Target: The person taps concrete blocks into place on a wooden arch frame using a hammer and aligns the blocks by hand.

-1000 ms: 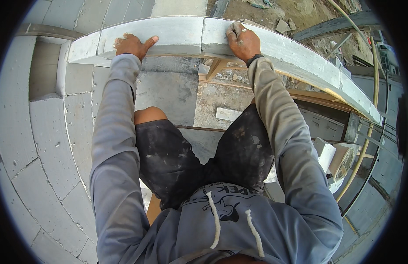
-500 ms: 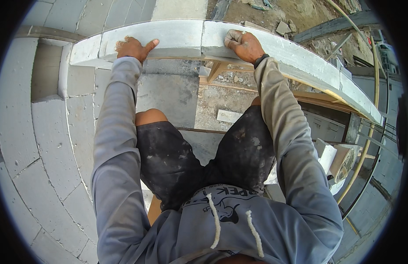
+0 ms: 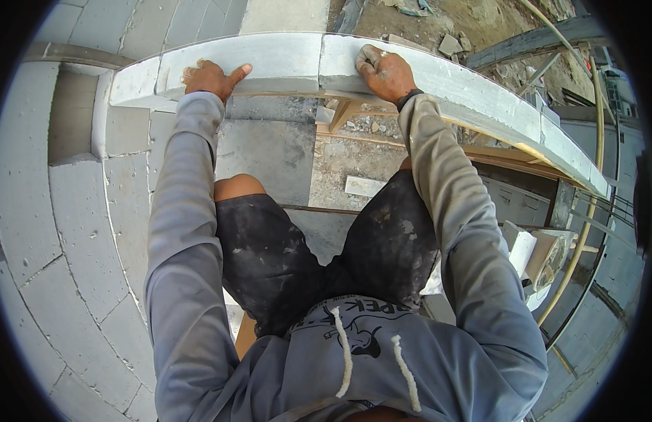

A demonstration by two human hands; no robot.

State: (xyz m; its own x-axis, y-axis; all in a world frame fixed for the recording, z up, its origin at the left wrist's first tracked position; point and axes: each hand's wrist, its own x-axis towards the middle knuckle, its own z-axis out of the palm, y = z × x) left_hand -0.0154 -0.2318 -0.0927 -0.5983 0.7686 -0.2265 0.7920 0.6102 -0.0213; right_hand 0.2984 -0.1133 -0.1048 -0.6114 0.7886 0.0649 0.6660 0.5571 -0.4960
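A row of pale lightweight concrete blocks (image 3: 270, 65) runs across in front of me, with upright joints between them. On the left part of the row lies my left hand (image 3: 215, 79), its thumb stretched out to the right and its fingers spread over the block. My right hand (image 3: 388, 74) rests on the block just right of the middle joint. Its fingers are curled in and the thumb is bent against them. Whatever they may hold is hidden. A small white fleck shows on its knuckles.
Wooden boards (image 3: 509, 156) run beneath the block row. A block wall (image 3: 87, 225) with a recess (image 3: 74, 116) stands at my left. Bamboo poles (image 3: 599, 105) rise at the right. Below lie a loose block (image 3: 365, 186) and rubble. A grey beam (image 3: 530, 46) crosses the far right.
My right hand has shifted slightly left on the block. The whole view has moved a little; my left hand keeps its place on the row.
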